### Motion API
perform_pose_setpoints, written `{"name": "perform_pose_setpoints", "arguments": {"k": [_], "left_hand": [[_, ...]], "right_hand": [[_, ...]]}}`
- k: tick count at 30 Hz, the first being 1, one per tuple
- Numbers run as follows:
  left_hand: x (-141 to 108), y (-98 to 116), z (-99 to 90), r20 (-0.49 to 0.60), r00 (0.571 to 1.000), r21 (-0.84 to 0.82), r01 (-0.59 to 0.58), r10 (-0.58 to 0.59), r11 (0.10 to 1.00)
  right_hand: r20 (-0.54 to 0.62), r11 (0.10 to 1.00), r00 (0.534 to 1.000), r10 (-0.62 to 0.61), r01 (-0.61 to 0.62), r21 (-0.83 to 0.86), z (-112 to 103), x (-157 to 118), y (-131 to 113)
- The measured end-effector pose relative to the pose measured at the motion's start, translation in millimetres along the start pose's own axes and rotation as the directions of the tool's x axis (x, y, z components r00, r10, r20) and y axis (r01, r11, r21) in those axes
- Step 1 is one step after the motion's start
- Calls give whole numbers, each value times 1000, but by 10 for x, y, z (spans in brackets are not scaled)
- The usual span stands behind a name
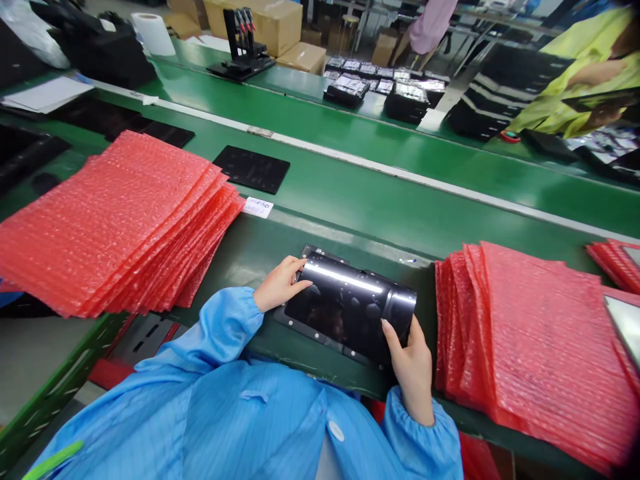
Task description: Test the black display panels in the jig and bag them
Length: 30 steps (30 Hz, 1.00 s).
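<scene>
A glossy black sheet (pixel 345 297), curved along its top and right side, lies between my hands over a flat dark plate (pixel 313 333) with pale dots along its edge. My left hand (pixel 283 283) pinches the sheet's upper left corner between thumb and fingers. At the right end, my right hand (pixel 413 367) grips the sheet with the thumb on top and the fingers behind the edge. Red bubble-wrap sleeves (pixel 120 220) are stacked to the left, and another red stack (pixel 555 340) stands close to my right hand.
Beyond the hands, a black panel (pixel 253 169) lies on the green bench (pixel 380 197) near a white label (pixel 258 207). A black stand (pixel 243 50), boxes (pixel 270 27) and piled devices (pixel 407 100) are at the back. A person in yellow (pixel 575 87) is at the upper right.
</scene>
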<state>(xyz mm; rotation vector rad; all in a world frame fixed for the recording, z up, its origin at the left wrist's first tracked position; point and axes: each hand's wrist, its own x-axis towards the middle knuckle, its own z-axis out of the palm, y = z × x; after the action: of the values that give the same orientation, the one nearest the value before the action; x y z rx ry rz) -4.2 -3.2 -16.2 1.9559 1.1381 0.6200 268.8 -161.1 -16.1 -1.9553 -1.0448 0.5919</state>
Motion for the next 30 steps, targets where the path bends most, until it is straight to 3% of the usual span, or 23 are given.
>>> {"name": "perform_pose_setpoints", "arguments": {"k": [8, 10, 15, 22, 25, 28, 30], "left_hand": [[-16, 76, -28, 25, 1000, 70, 6, -8, 998], [-52, 132, -17, 21, 1000, 174, 8, -11, 985], [-148, 268, 47, 20, 999, 581, 12, -29, 814], [-169, 267, 79, 36, 999, 684, -35, 14, 729], [-158, 281, 73, 50, 999, 710, -39, 5, 703], [-137, 315, 63, 78, 997, 750, -60, 3, 658], [-124, 340, 55, 87, 996, 775, -76, 12, 627]], "right_hand": [[-6, 1000, 1000, -8, 8, -26, -2, -17, 8], [-5, 997, 1000, -7, 6, -71, -18, -20, 14], [25, 990, 999, -22, 25, -136, -75, -9, -2], [79, 961, 996, -28, 49, -274, -105, 49, -39], [128, 898, 992, -17, 71, -435, -124, 69, -50], [149, 739, 989, -10, 108, -665, -148, 92, -63], [149, 643, 984, -99, 177, -745, -164, 119, -75]]}}
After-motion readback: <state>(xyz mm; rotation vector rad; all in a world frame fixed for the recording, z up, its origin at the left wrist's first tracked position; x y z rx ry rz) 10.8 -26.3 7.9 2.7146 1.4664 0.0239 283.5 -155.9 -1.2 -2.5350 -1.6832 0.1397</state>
